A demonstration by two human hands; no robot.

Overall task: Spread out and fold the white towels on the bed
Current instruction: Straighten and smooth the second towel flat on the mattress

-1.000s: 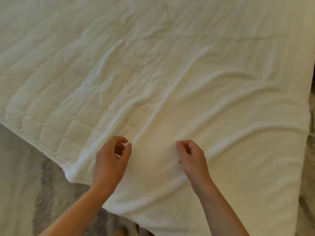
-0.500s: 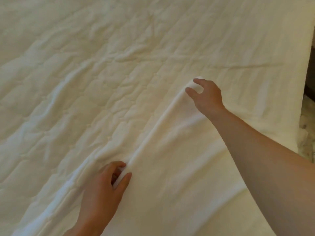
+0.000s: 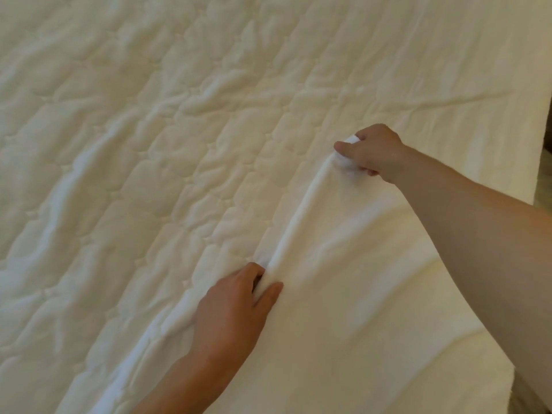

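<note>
left hand (image 3: 231,309): pinching the raised edge of the white towel (image 3: 343,279) between thumb and curled fingers.
right hand (image 3: 373,152): gripping that edge's far end, fingers curling round bunched cloth, possibly a corner.
white towel: lying rightward of both sets of fingertips, on the quilted bed (image 3: 119,144).

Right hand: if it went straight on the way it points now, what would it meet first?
The right hand grips the white towel by its raised edge. Beyond that, up and left along the forearm's line, only the quilted bed cover shows; the way looks free, though depth is unclear.
</note>
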